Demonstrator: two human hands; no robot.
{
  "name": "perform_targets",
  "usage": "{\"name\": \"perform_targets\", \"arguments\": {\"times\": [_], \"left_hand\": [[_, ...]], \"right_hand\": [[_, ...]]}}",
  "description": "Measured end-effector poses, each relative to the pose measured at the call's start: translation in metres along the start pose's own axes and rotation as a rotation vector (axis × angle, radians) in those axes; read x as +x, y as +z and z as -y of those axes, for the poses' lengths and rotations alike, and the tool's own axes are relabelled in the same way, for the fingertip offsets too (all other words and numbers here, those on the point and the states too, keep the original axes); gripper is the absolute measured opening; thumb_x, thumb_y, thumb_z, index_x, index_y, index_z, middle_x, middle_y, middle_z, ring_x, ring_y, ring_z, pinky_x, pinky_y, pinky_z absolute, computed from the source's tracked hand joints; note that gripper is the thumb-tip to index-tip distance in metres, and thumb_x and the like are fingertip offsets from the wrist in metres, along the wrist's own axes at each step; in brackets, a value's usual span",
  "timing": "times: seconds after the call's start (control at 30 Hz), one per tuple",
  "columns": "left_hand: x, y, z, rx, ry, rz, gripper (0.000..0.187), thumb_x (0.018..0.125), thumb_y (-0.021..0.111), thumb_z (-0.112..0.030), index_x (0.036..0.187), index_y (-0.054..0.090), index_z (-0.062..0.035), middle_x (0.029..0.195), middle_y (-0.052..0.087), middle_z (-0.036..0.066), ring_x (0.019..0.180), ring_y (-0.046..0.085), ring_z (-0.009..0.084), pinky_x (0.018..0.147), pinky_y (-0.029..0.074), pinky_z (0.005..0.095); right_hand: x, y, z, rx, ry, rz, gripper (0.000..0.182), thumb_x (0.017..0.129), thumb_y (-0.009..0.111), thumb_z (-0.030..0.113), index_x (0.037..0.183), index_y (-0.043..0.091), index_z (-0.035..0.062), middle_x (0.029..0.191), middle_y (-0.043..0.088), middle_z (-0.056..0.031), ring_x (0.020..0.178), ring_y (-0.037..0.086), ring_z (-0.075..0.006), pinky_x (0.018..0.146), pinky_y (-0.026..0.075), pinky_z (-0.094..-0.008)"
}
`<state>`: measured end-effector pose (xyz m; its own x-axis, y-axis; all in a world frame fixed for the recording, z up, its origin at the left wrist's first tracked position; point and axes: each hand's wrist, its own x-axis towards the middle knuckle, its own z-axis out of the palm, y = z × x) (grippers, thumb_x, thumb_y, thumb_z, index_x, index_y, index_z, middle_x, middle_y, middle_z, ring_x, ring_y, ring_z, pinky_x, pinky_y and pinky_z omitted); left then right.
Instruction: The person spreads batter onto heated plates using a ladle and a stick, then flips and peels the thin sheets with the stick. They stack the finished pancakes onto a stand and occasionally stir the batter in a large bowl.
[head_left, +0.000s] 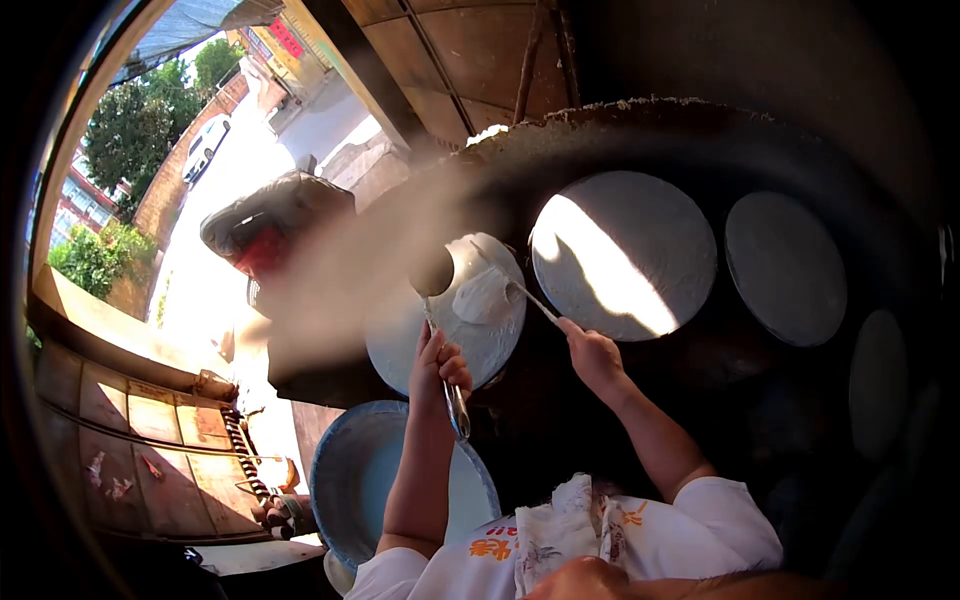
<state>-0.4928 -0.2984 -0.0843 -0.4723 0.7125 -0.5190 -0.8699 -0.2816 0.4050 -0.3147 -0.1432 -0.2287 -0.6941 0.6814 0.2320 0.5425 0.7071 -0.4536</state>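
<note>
My left hand (440,365) is closed round the handle of a metal ladle (433,272). The ladle's bowl hangs over a round griddle (400,350), and its handle end sticks out below my fist. A pool of white batter (482,298) lies on the right part of that griddle. From the right, my right hand (597,357) grips a thin stick-like spreader (538,302), whose far end reaches the batter. Below my left forearm stands a large blue-rimmed basin (325,465) with pale liquid inside, partly hidden by the arm.
Further right sit more round griddles: one (622,255) crossed by a bright sunlit band, a darker one (785,268), and one in deep shade (878,385). Pale steam blurs the left side of the stove. A covered vehicle (285,215) stands outside the opening at left.
</note>
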Motion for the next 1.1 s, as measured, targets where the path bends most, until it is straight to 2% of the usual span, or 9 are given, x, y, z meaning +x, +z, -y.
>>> {"name": "perform_targets", "arguments": {"times": [0.23,0.4,0.5,0.53,0.6,0.67,0.8,1.0,1.1], "left_hand": [[0.032,-0.011,-0.013,-0.131,-0.112,-0.027,0.017,0.095,0.052,-0.018,0.107,0.051,-0.0293,0.062,0.034,-0.007,0.044,0.032,0.0040,0.038,0.031,0.0188],[0.027,-0.060,0.046,-0.198,-0.007,-0.148,0.019,0.094,0.051,-0.015,0.107,0.045,-0.0276,0.061,0.035,-0.005,0.045,0.036,0.0055,0.040,0.036,0.0205],[0.017,-0.064,0.093,-0.282,0.134,-0.093,0.018,0.094,0.049,-0.018,0.106,0.044,-0.0301,0.060,0.036,-0.005,0.044,0.036,0.0070,0.039,0.033,0.0211],[0.020,-0.071,0.090,-0.632,-0.027,0.019,0.005,0.095,0.048,-0.019,0.091,0.050,-0.0185,0.056,0.037,-0.003,0.041,0.036,0.0069,0.037,0.034,0.0217],[0.003,-0.064,0.074,-1.057,-0.241,0.358,0.029,0.096,0.046,-0.019,0.068,0.045,-0.0099,0.052,0.037,-0.002,0.038,0.037,0.0069,0.035,0.035,0.0218],[-0.045,-0.032,0.065,-1.212,-0.222,0.430,0.036,0.096,0.043,-0.018,0.061,0.039,-0.0097,0.050,0.037,-0.002,0.036,0.037,0.0080,0.037,0.038,0.0223],[-0.107,-0.059,0.033,-0.968,-0.028,0.551,0.038,0.097,0.044,-0.024,0.063,0.037,-0.0109,0.051,0.034,-0.004,0.037,0.037,0.0066,0.034,0.035,0.0218],[-0.134,-0.197,-0.010,-0.550,0.195,-0.125,0.043,0.098,0.042,-0.036,0.061,0.032,-0.0158,0.049,0.036,-0.005,0.039,0.035,0.0069,0.036,0.032,0.0214],[-0.098,-0.172,0.052,0.022,0.180,-0.297,0.034,0.097,0.043,-0.033,0.070,0.035,-0.0144,0.052,0.037,-0.005,0.041,0.035,0.0068,0.037,0.032,0.0214]], "right_hand": [[-0.014,-0.023,0.005,0.366,-0.078,0.143,0.029,0.091,0.048,0.018,0.118,0.056,0.0087,0.080,0.065,-0.0165,0.071,0.062,-0.0370,0.063,0.049,-0.0434],[-0.082,-0.007,0.055,1.059,0.462,0.434,0.032,0.095,0.046,0.015,0.124,0.053,0.0052,0.065,0.055,-0.0021,0.048,0.048,-0.0061,0.040,0.037,-0.0222],[-0.080,0.027,0.064,0.837,0.119,0.132,0.030,0.091,0.052,0.016,0.119,0.058,0.0087,0.067,0.058,-0.0100,0.056,0.058,-0.0193,0.052,0.047,-0.0317],[-0.073,0.039,0.060,0.690,-0.056,-0.094,0.028,0.088,0.055,0.016,0.115,0.062,0.0117,0.066,0.059,-0.0137,0.060,0.062,-0.0262,0.058,0.050,-0.0363],[-0.057,-0.021,0.072,0.496,-0.043,0.106,0.035,0.081,0.064,0.018,0.116,0.063,0.0215,0.074,0.060,-0.0142,0.069,0.062,-0.0311,0.063,0.051,-0.0393],[-0.033,-0.009,0.053,0.661,-0.043,-0.108,0.033,0.082,0.062,0.016,0.115,0.063,0.0128,0.081,0.063,-0.0142,0.075,0.062,-0.0319,0.068,0.051,-0.0386],[-0.047,0.010,0.031,0.428,-0.008,0.140,0.028,0.082,0.061,0.017,0.109,0.065,0.0126,0.083,0.064,-0.0149,0.079,0.062,-0.0331,0.071,0.051,-0.0409],[-0.147,-0.002,0.038,0.633,0.039,0.128,0.033,0.079,0.064,0.016,0.111,0.065,0.0100,0.100,0.066,-0.0143,0.091,0.063,-0.0307,0.079,0.050,-0.0374],[-0.223,-0.059,0.004,0.727,0.128,0.202,0.040,0.078,0.066,0.020,0.115,0.062,0.0082,0.100,0.067,-0.0118,0.088,0.064,-0.0244,0.080,0.049,-0.0335]]}}
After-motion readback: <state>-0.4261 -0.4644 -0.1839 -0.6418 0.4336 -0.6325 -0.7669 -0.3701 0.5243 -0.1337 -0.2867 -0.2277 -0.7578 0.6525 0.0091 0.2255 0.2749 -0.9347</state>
